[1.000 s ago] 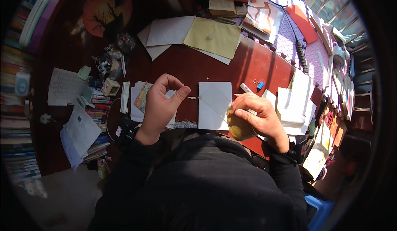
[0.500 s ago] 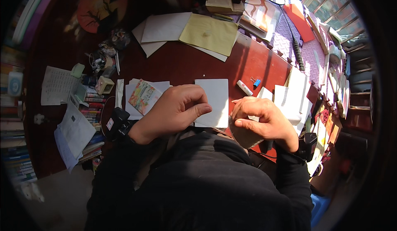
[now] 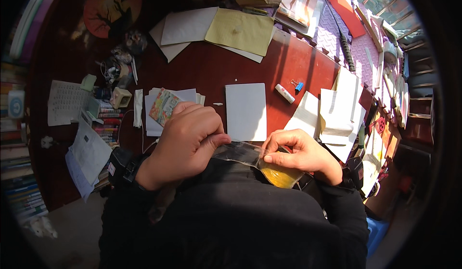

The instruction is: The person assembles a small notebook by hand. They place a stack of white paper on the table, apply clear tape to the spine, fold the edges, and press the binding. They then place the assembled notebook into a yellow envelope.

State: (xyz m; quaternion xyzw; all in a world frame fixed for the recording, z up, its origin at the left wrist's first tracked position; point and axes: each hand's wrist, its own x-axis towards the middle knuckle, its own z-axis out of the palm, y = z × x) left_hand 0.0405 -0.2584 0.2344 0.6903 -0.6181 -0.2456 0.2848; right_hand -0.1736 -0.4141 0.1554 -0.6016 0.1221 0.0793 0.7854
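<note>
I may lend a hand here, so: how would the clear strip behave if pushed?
The clear strip is probably light and floppy, being thin and see-through. It likely clings, as it seems to run off the yellow roll like tape.

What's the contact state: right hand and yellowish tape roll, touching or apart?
Touching. The head view shows the right hand holding the yellowish tape roll by its upper edge, thumb pressed there beside the clear tape strip.
</note>
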